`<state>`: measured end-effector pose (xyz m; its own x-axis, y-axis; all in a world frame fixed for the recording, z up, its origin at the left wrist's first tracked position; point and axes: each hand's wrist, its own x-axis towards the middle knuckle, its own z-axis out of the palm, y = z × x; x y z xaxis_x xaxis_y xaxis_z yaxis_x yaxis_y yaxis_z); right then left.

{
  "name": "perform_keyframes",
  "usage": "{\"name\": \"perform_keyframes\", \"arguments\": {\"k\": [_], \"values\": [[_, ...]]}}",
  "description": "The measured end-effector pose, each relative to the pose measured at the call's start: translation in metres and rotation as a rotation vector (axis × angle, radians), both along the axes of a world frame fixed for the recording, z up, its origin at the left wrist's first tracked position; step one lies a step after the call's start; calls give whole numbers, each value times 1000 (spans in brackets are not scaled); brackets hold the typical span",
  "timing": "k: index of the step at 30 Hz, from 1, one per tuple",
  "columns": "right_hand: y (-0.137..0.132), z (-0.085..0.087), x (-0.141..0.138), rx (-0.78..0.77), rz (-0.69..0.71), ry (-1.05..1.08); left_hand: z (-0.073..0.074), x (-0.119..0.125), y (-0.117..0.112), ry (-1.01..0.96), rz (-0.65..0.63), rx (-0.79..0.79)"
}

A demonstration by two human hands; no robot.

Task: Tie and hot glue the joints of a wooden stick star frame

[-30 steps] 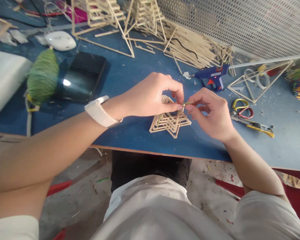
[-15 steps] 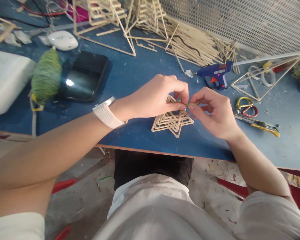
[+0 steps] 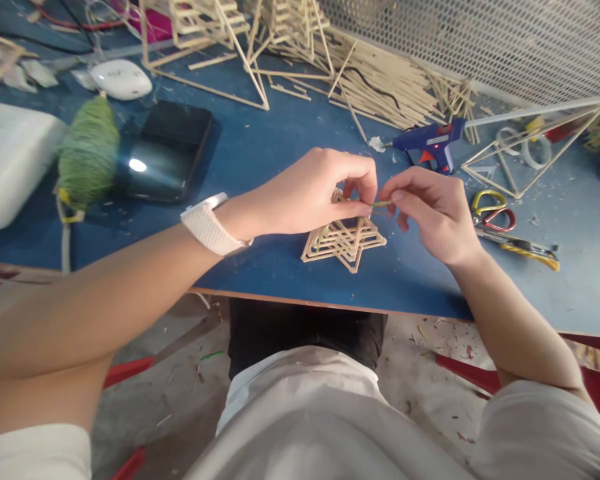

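Note:
A small star-shaped piece of layered wooden sticks (image 3: 343, 243) lies on the blue table (image 3: 280, 260) near its front edge. Just above it, my left hand (image 3: 310, 193) and my right hand (image 3: 430, 213) meet fingertip to fingertip. Both pinch a thin green strand (image 3: 381, 204) that runs between them. My left wrist carries a white band (image 3: 207, 223). The rest of the strand is hidden by the fingers.
A blue glue gun (image 3: 430, 143) lies behind my right hand, scissors (image 3: 495, 220) to its right. A green yarn ball (image 3: 87, 153), a black phone (image 3: 167, 153) and a white box (image 3: 10, 160) sit left. Stick piles (image 3: 380, 87) and stick frames (image 3: 520, 160) fill the back.
My right hand has shifted slightly up and right, drawing the green strand a little longer between the two pinches. The left hand and the star stay in place.

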<state>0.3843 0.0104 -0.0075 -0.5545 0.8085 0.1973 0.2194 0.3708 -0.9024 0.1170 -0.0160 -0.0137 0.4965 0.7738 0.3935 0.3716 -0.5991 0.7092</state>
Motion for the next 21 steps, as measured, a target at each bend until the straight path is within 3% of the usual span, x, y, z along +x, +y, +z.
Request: {"name": "perform_keyframes", "arguments": {"k": [3, 9, 16, 21], "values": [[4, -6, -1, 25, -1, -4, 2, -1, -1, 10, -4, -5], [6, -16, 2, -100, 30, 58, 3, -2, 0, 13, 6, -14], [7, -27, 0, -79, 25, 52, 1, -2, 2, 4, 23, -25], [0, -22, -3, -6, -28, -11, 4, 0, 1, -19, 32, -40]]}}
